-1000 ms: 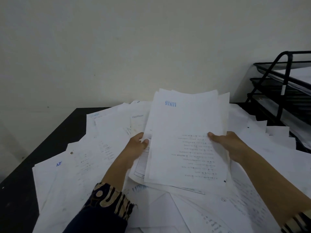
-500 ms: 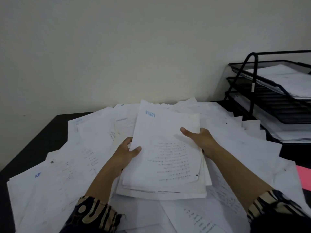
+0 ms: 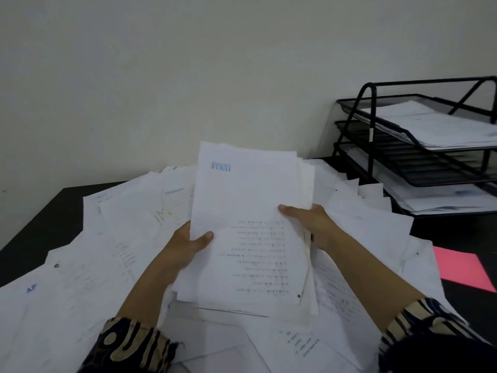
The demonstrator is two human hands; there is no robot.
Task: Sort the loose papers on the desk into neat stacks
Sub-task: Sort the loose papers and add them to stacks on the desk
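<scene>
Now raised off the desk's scattered loose white sheets [image 3: 88, 278], the thick white printed-paper bundle [image 3: 250, 230] is gripped by left hand [image 3: 185, 247] & right hand [image 3: 309, 224], edges nrly squared vs. a second ago.

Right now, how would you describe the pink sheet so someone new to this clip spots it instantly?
Start at the black wire letter tray against the wall on the right. Move toward the camera along the dark desk. The pink sheet lies flat there, by the white papers; it is the only coloured sheet.
</scene>
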